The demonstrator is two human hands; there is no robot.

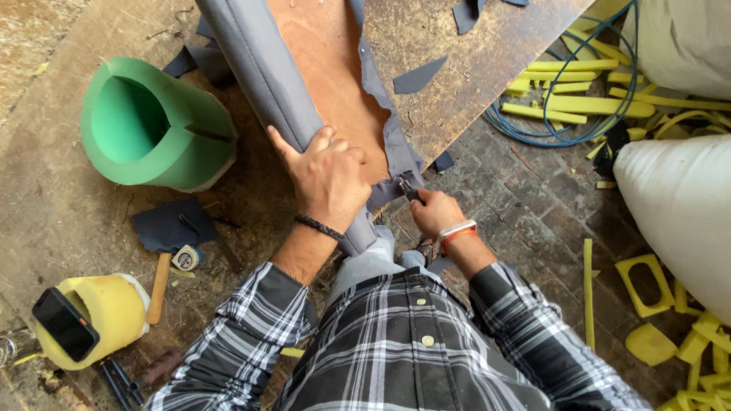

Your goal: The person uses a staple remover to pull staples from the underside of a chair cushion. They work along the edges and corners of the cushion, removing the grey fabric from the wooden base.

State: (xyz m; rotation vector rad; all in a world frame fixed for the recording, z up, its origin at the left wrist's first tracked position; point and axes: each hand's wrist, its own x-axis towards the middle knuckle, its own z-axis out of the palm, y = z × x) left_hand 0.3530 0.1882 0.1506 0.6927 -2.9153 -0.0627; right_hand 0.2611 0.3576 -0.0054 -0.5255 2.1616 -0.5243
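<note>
A long grey fabric-covered padded panel (266,72) with a bare plywood back lies across the worn wooden workbench (61,198) and overhangs its near edge, where the left hand (329,179) clamps down on the rolled padding. The right hand (435,213) is closed around a small metal tool (409,187) at the loose fabric edge. A green foam ring (152,125) sits towards the bench's left side, a wooden-handled hammer (159,285) nearer its front edge.
</note>
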